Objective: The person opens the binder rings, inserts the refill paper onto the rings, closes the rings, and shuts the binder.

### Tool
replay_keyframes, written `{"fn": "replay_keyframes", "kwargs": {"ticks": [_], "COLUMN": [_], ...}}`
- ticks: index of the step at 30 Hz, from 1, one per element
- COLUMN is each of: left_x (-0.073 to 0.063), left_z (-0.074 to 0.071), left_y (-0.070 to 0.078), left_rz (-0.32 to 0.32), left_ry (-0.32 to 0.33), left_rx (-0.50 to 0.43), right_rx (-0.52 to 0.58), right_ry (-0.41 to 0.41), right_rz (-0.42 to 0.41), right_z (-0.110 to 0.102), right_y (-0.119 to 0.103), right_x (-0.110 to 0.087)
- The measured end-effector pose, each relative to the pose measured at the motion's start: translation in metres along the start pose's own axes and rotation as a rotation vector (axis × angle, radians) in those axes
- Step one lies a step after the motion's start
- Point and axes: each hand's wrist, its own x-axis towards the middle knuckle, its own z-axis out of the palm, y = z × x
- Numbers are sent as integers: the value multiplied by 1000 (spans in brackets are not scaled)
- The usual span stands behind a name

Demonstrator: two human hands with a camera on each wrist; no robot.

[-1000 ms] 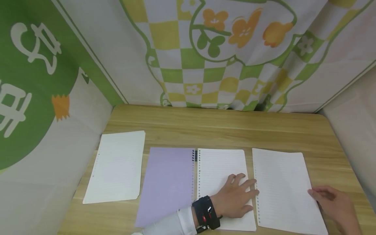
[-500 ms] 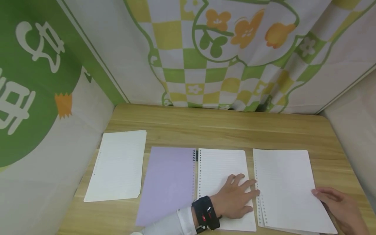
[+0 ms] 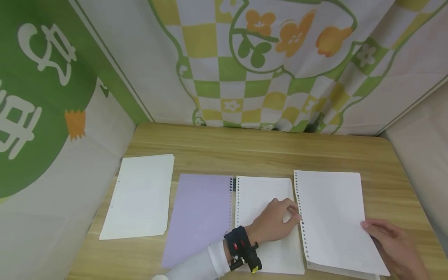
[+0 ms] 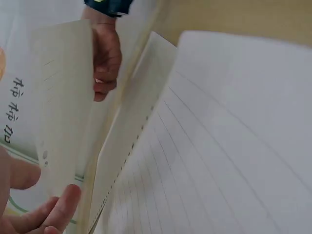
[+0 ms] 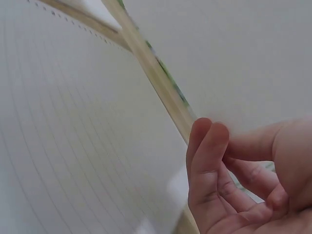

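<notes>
A loose lined sheet of paper [image 3: 330, 217] with a row of punched holes is raised at the right in the head view. My right hand [image 3: 397, 243] pinches its right edge between thumb and fingers, also seen in the right wrist view, where the hand [image 5: 243, 180] is close up. At the holed left edge, my left hand [image 3: 276, 219] pinches the sheet with thumb and fingertips. Beneath it, more paper [image 3: 344, 270] shows at the bottom, mostly hidden. Under my left hand lies a lined page block [image 3: 264, 194] beside a purple notebook cover [image 3: 199, 217].
Another stack of lined paper [image 3: 140, 198] lies at the left of the wooden table [image 3: 259, 147]. Small dark binder rings [image 3: 232, 184] stand between the purple cover and the page block. Printed curtains [image 3: 273, 89] enclose the table at the back and sides.
The right hand has lifted the top sheet off the paper below, first rightward, then back left. My left hand has gone from lying spread on the pages to pinching the sheet's holed edge.
</notes>
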Motion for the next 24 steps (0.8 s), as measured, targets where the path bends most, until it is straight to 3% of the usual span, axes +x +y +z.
{"fn": "replay_keyframes", "kwargs": {"ticks": [4, 8, 13, 15, 24], "left_x": [-1, -4, -11, -15, -44], "left_z": [-6, -12, -20, -24, -51], "left_y": [-3, -6, -14, -17, -31], "left_rz": [-129, -215, -223, -224, -245], "left_ry": [76, 106, 135, 145, 182], "left_rx": [-219, -305, -337, -339, -353], "right_rx": [25, 53, 31, -28, -52], "right_ry": [-22, -49, -85, -103, -142], "right_rz": [-74, -103, -151, -154, -142], "right_z": [13, 22, 34, 40, 81], "right_y": [0, 2, 2, -2, -18], "right_x": [-5, -7, -7, -7, -8]}}
